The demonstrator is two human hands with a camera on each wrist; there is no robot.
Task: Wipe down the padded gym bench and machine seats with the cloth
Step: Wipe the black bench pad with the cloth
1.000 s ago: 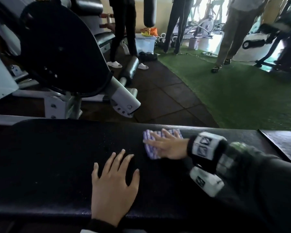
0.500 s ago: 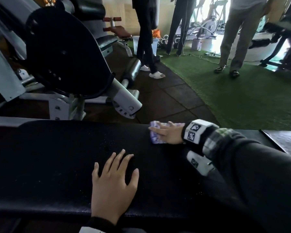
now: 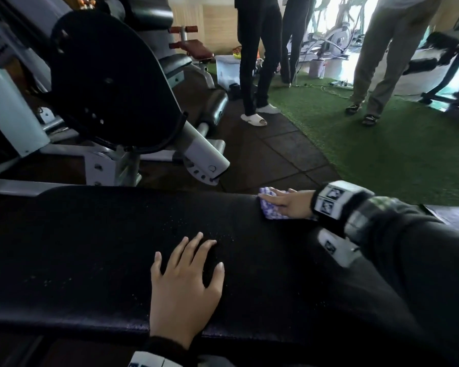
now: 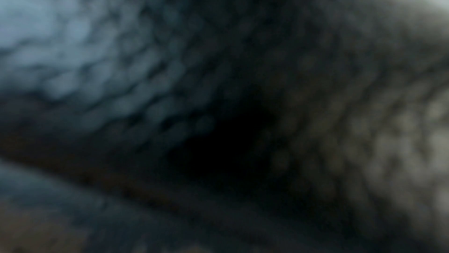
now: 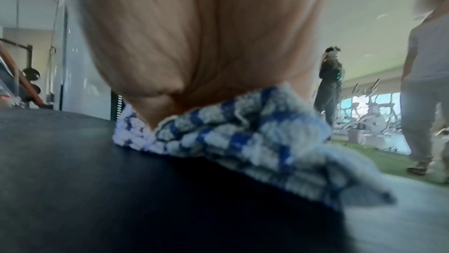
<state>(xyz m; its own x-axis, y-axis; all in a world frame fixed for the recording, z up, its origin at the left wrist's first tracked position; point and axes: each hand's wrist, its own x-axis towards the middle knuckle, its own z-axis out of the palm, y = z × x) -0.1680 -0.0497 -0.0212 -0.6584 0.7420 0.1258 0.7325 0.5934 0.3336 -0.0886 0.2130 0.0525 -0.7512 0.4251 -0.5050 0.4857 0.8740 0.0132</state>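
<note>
Right hand (image 3: 289,205) has its fingers flat on the checked cloth (image 3: 269,207) at the padded bench's (image 3: 90,247) far edge, left hand (image 3: 184,290) spread flat nearby; I'd keep even pressure and overlap strokes.

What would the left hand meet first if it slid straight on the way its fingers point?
Only bare padding of the black padded bench: the left hand points toward its far edge, well left of the blue-and-white checked cloth.

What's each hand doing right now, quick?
Left hand: open, fingers spread, resting flat on the bench pad, holding nothing.
Right hand: open, straight fingers pressing the blue-and-white cloth onto the pad's far edge.
</note>
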